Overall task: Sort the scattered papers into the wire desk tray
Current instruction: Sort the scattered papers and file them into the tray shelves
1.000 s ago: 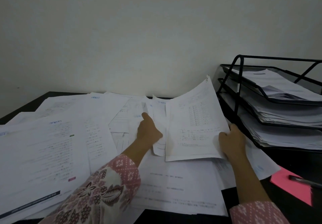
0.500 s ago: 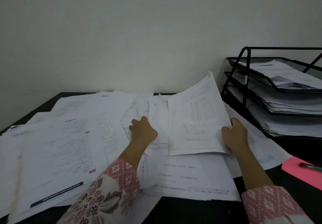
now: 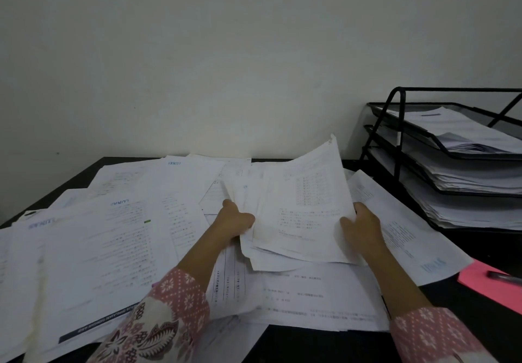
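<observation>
Both hands, left hand (image 3: 236, 218) and right hand (image 3: 363, 225), grip a paper bundle (image 3: 305, 212).

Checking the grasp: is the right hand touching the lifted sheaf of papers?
Touching. The head view shows the right hand gripping the right edge of the lifted sheaf of papers, thumb on top.

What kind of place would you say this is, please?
Probably a home or office desk against a plain wall: a black wire desk tray stacked with documents, printed papers strewn across the dark desktop, and a pen lying on pink paper.
</observation>
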